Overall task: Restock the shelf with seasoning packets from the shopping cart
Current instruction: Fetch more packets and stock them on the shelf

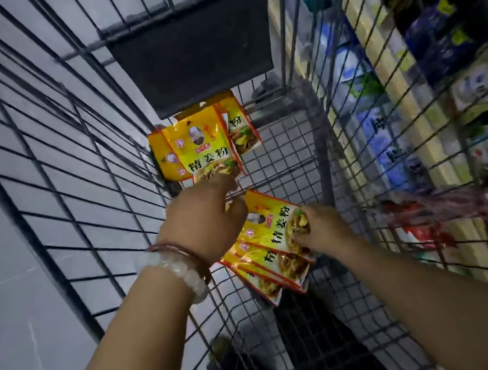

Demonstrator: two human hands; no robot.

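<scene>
Head view: collecting step. Right hand (319,225) pinches a fan of yellow packets (274,250) at 6 o'clock in the cart (81,186); left hand (206,218) pinches another (203,149) at 11 — next, lift toward the shelf (441,61) at 2 o'clock.

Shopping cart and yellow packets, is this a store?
Probably a grocery store aisle: a wire shopping cart holding yellow seasoning packets, beside a shelf stacked with packaged goods.

Yellow red-edged seasoning packets (204,146), dark grey wire-grid cart (69,149), white-beaded bracelet (183,272).
</scene>
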